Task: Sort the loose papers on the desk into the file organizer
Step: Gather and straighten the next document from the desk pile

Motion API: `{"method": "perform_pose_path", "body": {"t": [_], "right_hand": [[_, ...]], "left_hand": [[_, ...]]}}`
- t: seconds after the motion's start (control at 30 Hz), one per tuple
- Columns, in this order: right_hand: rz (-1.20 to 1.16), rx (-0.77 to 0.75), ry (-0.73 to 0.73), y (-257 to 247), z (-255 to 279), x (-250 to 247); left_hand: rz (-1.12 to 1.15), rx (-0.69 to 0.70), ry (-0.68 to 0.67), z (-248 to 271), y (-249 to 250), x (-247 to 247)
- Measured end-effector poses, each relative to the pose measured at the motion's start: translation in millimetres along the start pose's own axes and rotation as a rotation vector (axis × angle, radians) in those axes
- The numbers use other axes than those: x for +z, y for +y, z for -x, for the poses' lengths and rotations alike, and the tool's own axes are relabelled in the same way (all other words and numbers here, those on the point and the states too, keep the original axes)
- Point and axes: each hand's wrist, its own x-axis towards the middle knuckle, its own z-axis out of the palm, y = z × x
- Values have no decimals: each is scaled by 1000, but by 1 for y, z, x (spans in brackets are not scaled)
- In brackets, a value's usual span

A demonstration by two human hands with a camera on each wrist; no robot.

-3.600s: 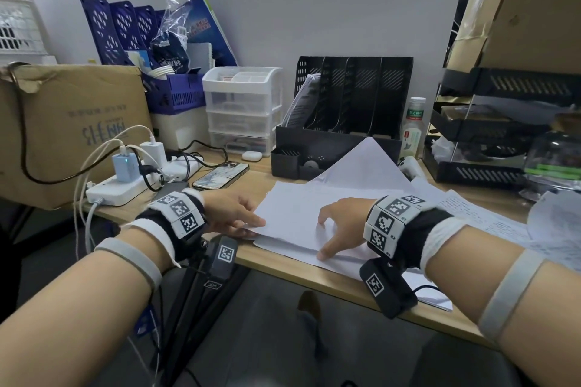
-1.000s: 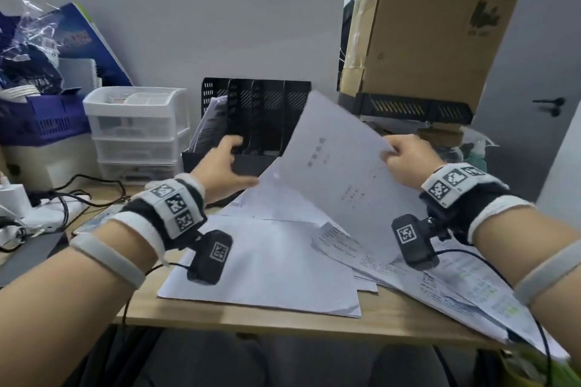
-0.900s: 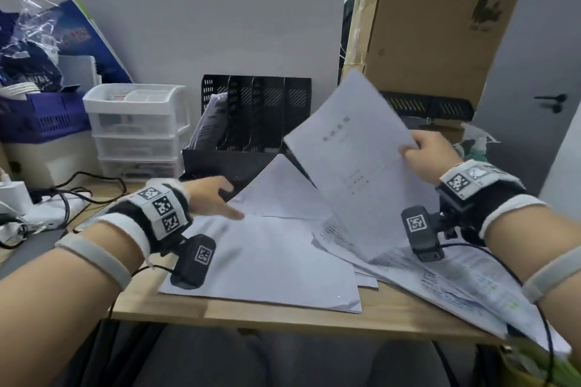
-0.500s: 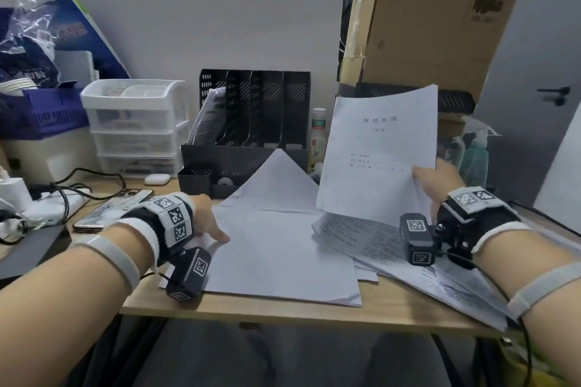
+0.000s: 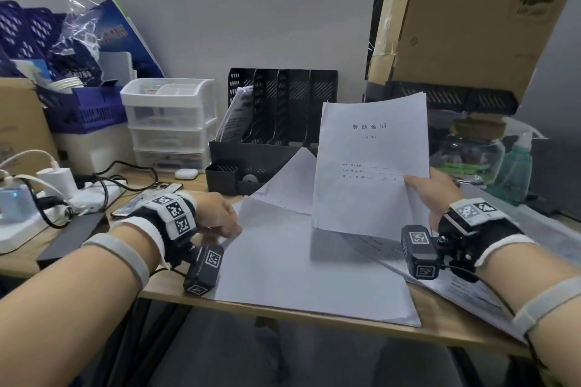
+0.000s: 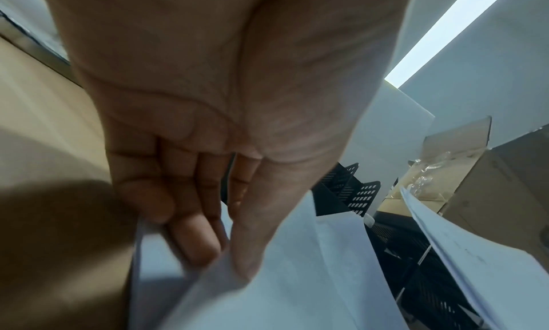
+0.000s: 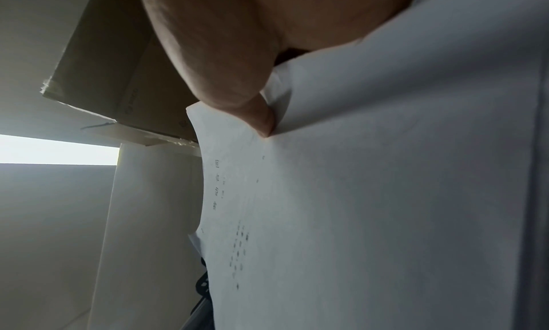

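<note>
My right hand (image 5: 423, 190) pinches the right edge of a stapled white document (image 5: 371, 166) and holds it upright above the desk, printed title facing me; its thumb (image 7: 252, 109) presses the front page. My left hand (image 5: 220, 217) pinches the left corner of a blank white sheet (image 5: 298, 261) that tops the paper pile, thumb (image 6: 252, 241) above and fingers (image 6: 190, 236) beneath. The black file organizer (image 5: 283, 122) stands at the back of the desk, with papers leaning in its leftmost slot. More printed pages (image 5: 440, 280) lie under my right wrist.
White plastic drawers (image 5: 169, 122) and a purple basket (image 5: 85, 107) sit left of the organizer. A power strip with chargers (image 5: 47, 195), a phone (image 5: 141, 201) and an earbud case (image 5: 186, 173) lie at the left. A cardboard box (image 5: 471, 16) on black trays looms right, bottles below.
My right hand has turned the document from tilted across the desk to upright and facing me. My left hand dropped from near the organizer to the sheet's left corner and took hold of it.
</note>
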Motion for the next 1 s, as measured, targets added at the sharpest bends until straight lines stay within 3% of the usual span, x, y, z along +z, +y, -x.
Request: {"method": "perform_pose_path", "body": {"t": [0.17,0.4,0.57,0.63,0.73,0.83,1.0], "right_hand": [[-38,-3,-61,3,0,18],[-30,69,-127,15,-2,38],[-105,132,-131,25,4,44],[-125,146,-122,29,0,42],[-154,154,-106,31,0,36],[-190,139,-89,25,0,30],[-203,80,-34,15,-14,11]], "left_hand": [[248,-1,-161,19,8,8],[268,-74,-147,17,24,19],[239,24,-151,11,27,22],[344,57,-237,13,30,19],[263,95,-334,16,31,10],[192,77,-249,8,26,3],[530,139,-15,18,27,-33]]}}
